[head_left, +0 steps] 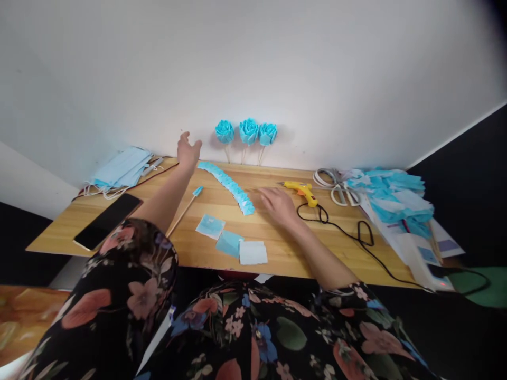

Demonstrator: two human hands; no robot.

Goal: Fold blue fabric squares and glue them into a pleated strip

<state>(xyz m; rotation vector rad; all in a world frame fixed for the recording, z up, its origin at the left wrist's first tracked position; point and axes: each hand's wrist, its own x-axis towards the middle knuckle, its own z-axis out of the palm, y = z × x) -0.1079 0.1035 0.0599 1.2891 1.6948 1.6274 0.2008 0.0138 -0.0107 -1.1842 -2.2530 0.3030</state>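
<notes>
My left hand is raised near the wall at the back of the table, fingers apart and nothing in them. Just right of it begins a curved row of overlapping light-blue pieces, lying flat on the wood. My right hand rests low over the table beyond the row's near end, fingers stretched out and holding nothing. Three blue fabric flowers on thin sticks lean against the wall between my hands. A stick with a small blue tip lies by my left forearm. Loose blue squares lie near the front edge.
A yellow glue gun with a black cord lies right of my right hand. Scissors and a heap of blue fabric scraps are farther right. At left are stacked face masks and a phone. A power strip sits at the right edge.
</notes>
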